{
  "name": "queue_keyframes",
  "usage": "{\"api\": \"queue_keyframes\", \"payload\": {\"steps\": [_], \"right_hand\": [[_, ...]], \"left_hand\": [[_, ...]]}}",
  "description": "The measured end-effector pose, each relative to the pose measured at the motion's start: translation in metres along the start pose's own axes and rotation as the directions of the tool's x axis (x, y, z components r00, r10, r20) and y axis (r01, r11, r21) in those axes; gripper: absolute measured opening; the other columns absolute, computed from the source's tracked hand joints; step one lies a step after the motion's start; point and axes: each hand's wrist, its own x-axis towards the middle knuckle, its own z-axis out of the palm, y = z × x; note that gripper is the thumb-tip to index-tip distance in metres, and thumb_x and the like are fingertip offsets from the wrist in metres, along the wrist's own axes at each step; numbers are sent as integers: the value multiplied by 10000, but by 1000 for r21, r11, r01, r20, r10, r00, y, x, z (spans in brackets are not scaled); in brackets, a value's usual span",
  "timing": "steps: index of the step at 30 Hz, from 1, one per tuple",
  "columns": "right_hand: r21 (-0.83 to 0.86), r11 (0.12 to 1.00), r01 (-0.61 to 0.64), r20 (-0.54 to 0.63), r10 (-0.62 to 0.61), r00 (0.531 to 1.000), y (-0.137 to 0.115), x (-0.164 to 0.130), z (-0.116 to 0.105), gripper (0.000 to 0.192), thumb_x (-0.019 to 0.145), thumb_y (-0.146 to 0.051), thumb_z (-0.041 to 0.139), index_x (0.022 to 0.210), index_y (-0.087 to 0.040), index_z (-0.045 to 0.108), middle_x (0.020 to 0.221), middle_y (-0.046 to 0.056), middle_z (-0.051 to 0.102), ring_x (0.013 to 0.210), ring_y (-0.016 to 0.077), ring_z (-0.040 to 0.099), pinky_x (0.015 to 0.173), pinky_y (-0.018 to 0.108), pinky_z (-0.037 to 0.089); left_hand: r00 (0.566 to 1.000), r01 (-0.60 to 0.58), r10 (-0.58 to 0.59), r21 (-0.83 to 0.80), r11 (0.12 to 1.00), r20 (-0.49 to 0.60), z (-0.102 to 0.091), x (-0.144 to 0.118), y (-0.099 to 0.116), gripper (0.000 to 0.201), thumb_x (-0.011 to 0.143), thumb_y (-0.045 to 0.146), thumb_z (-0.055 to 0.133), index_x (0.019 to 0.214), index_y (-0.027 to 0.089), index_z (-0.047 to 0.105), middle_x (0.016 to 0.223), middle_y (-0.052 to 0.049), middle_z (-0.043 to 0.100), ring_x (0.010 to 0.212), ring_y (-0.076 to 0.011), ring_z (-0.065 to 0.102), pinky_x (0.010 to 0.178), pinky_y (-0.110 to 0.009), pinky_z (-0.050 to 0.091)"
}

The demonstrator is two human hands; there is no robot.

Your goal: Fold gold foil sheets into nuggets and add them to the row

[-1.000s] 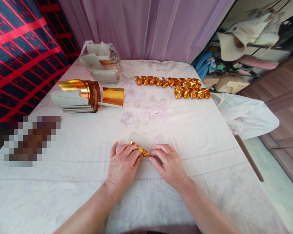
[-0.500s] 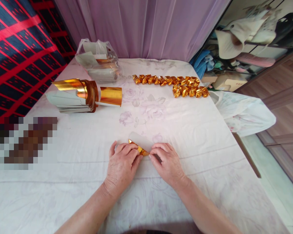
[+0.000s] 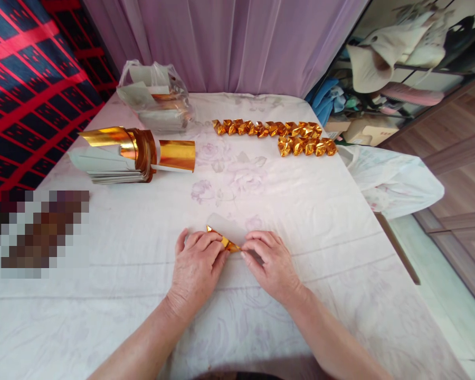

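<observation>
A small piece of folded gold foil paper (image 3: 231, 246) lies on the tablecloth between my two hands, with one pointed corner sticking up at its left. My left hand (image 3: 200, 261) is closed over its left part, fingers and thumb pressing on it and covering much of it. At its right tip, my right hand (image 3: 269, 262) pinches the end between thumb and forefinger, the other fingers curled. Further off, a stack of gold foil paper sheets (image 3: 142, 155) with grey-white backs lies curled on the left.
Folded gold foil pieces (image 3: 261, 129) form two rows at the back right. A clear plastic bag (image 3: 158, 95) of more sheets stands at the back left. A white cloth-like bundle (image 3: 399, 179) sits beyond the right edge; a pixelated patch covers something at left.
The view has shifted slightly, so the background sits a little further left. My hands and the gold foil paper keep nearly the same position.
</observation>
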Motion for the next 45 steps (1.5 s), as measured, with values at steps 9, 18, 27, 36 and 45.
{"api": "queue_keyframes", "payload": {"steps": [9,18,27,36,45], "right_hand": [[-80,995,-59,11,60,998,-4,3,4,103,903,-206,579,842,-223,660,1000,46,669,943,205,601,812,362,426],[-110,989,-101,-19,100,995,-7,4,8,77,858,-180,620,792,-215,637,978,37,671,909,211,594,780,361,410],[-133,983,-128,-37,124,992,-9,5,11,87,834,-175,627,763,-226,630,960,34,665,889,212,589,761,358,407],[-141,980,-140,-45,135,990,-9,6,13,94,827,-177,624,748,-227,625,965,37,666,885,213,584,768,365,406],[-157,977,-146,-41,141,989,-10,6,14,91,823,-175,601,751,-228,618,957,40,654,871,213,579,746,362,398]], "left_hand": [[1000,-5,5,-5,1000,-7,0,1,0,124,920,245,583,836,238,674,1022,-19,720,977,-237,595,1047,-537,318],[1000,-2,2,-2,1000,8,0,1,0,107,913,246,593,826,224,651,1024,-17,713,984,-238,593,1057,-544,302],[1000,6,-6,7,1000,13,0,1,1,136,920,254,572,817,231,658,1017,-21,715,976,-242,596,1053,-554,311],[1000,21,-21,18,1000,-4,1,3,2,100,875,214,610,776,228,616,967,-20,716,946,-241,601,1035,-534,328],[1000,15,-15,22,1000,5,1,3,1,64,892,220,596,834,233,622,962,-25,714,955,-244,599,1028,-530,332]]}}
